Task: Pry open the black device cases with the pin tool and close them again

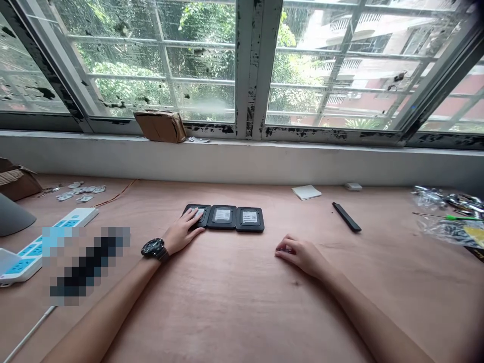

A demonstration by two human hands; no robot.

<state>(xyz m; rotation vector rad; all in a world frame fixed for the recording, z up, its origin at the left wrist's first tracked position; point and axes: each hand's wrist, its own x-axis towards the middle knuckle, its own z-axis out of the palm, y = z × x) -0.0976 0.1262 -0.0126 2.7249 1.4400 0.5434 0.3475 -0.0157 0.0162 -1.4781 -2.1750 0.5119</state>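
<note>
Working left to right across the plywood bench (242,312), we are leaving a cardboard box (17,180) at the far left edge and a blue-and-white power strip (49,242) lying at an angle nearby, probably so that its sockets are within reach; a pixelated patch hides whatever lies beside it. Small silver-and-white parts (79,192) are lying in a loose cluster behind the strip, with an orange wire (115,193) trailing beside them. Our left hand (183,232), with a black wristwatch (155,249) on its wrist, is resting on the leftmost of three black rounded-square cases (223,218), its fingers slightly spread and lying flat rather than pinching, seemingly to steady it. The labelled cases are sitting edge to edge in a row at the middle of the bench, perhaps lined up for easy handling. Our right hand (300,254) is lying apart from them on the bare wood, its fingers loosely curled together and pinching nothing we can see. Further right, a white pad (306,191) and a black bar (347,217) are lying toward the back, while plastic bags of parts (448,222) and a green-handled screwdriver (459,218) are sitting out of the way at the right edge.
</note>
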